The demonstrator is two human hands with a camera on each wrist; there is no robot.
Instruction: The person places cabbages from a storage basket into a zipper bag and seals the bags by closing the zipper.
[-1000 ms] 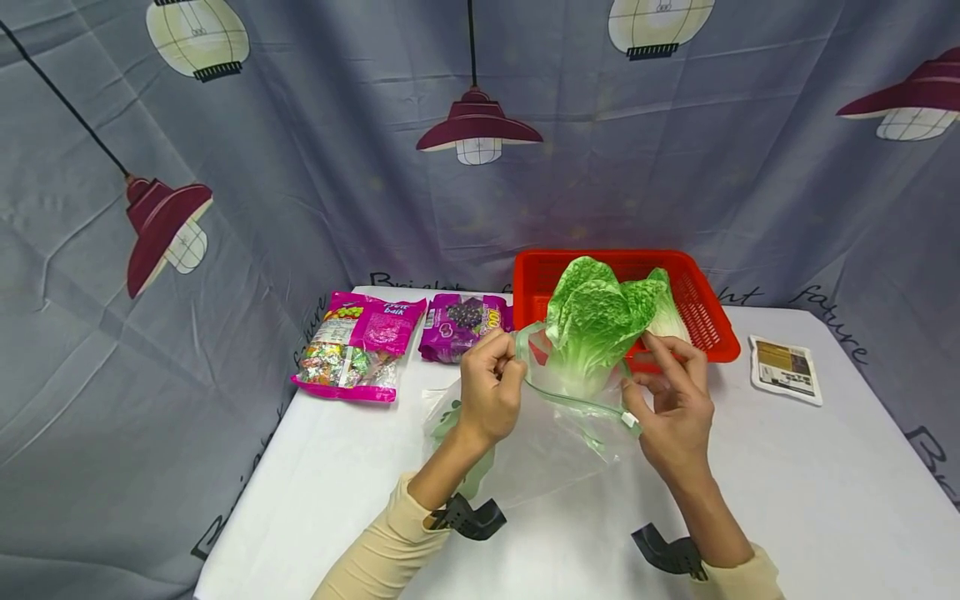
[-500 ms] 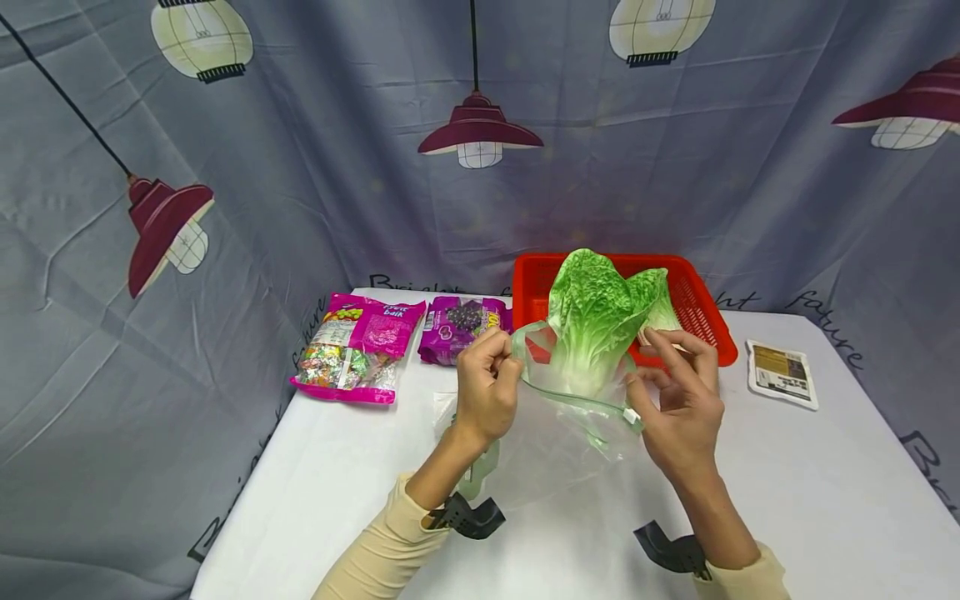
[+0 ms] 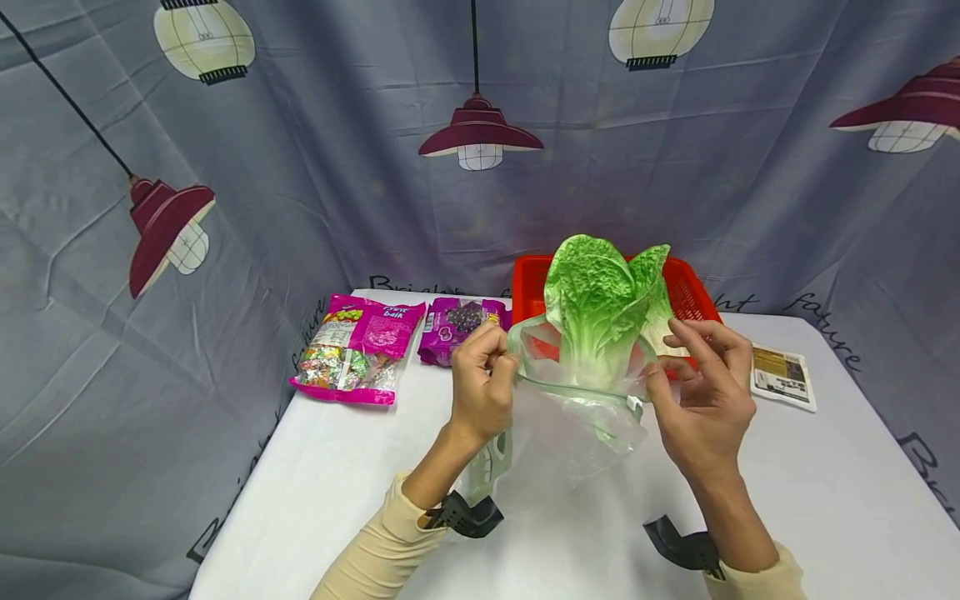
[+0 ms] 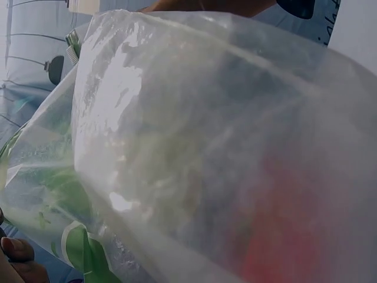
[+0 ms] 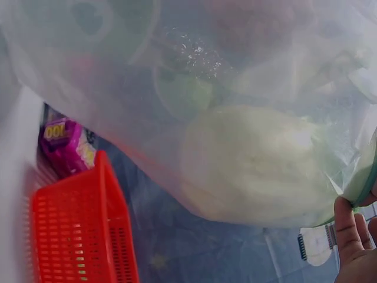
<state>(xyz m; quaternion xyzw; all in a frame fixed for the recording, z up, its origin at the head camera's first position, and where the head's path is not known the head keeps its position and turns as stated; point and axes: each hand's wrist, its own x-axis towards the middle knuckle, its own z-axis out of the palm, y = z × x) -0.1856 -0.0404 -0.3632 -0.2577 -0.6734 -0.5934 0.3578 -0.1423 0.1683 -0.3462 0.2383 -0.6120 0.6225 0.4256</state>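
Note:
A clear zip bag point(image 3: 570, 425) with a green zip edge and white slider hangs between my hands in the head view. My left hand point(image 3: 483, 387) grips the left side of its mouth. Thumb and fingers of my right hand point(image 3: 705, 396) hold the right side, near the slider. A napa cabbage point(image 3: 592, 308) stands upright in the mouth, leaves above the rim. Through the plastic in the right wrist view shows the pale cabbage base point(image 5: 253, 165). Another leafy part point(image 3: 656, 300) rises at its right; I cannot tell whether it is attached. The bag covers most of the left wrist view.
A red basket point(image 3: 531, 279) stands behind the bag on the white table point(image 3: 337, 467). Left of it lie a purple packet point(image 3: 459, 321) and a pink candy bag point(image 3: 360, 350). A small flat packet point(image 3: 783, 375) lies at the right. Printed grey curtain surrounds the table.
My right hand has moved right, drawing the bag's mouth wider. The cabbage and the leafy part beside it stand slightly higher. My left hand has barely shifted.

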